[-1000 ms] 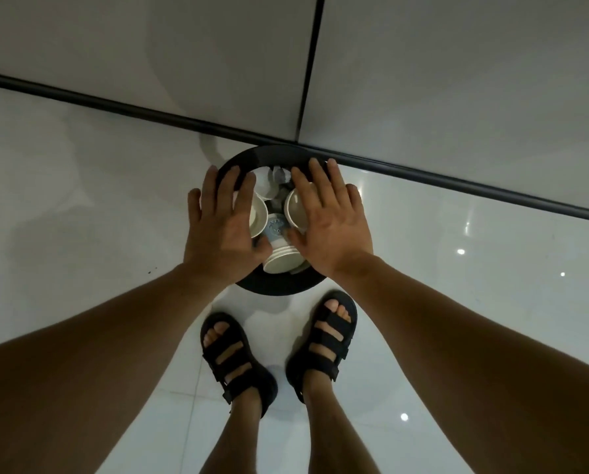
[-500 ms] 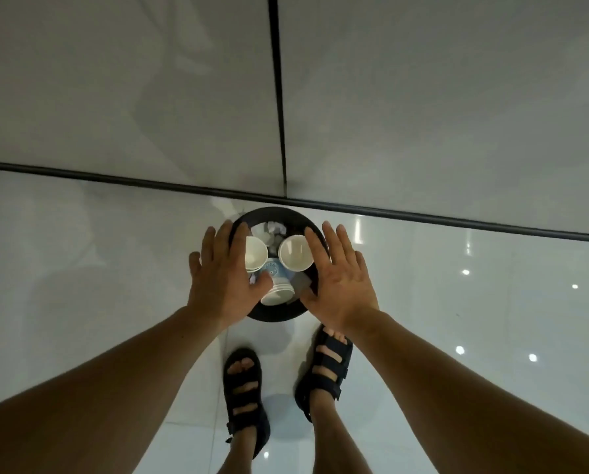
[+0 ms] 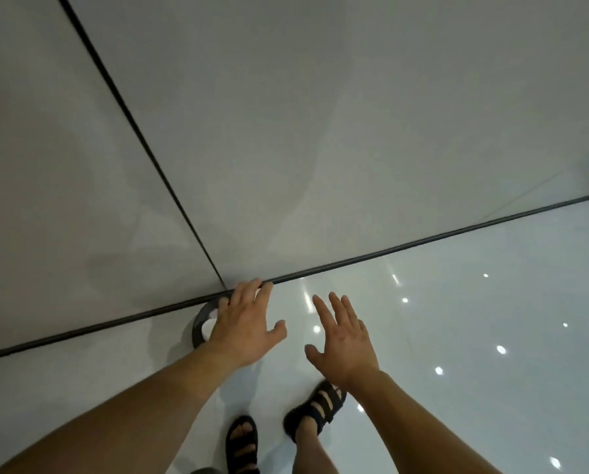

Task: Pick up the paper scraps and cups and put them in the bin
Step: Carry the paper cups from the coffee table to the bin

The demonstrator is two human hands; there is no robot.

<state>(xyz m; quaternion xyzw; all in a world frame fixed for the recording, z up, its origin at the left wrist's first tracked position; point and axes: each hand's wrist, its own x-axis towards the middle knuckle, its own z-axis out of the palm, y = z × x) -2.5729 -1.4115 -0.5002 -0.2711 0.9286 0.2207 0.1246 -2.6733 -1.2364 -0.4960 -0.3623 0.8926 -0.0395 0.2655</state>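
Bin (image 3: 197,323) partly behind L hand (image 3: 243,331).

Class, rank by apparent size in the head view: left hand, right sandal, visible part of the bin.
1. left hand
2. right sandal
3. bin, mostly hidden behind that hand
The hand is nearer the camera, so this ranks looks only.

no readable text anywhere, dark bin rim (image 3: 198,321) plain with no legible label or brand, grey wall panels (image 3: 320,131) unmarked, glossy floor (image 3: 474,388) without writing or numbers, black sandals (image 3: 242,443) showing no readable logo
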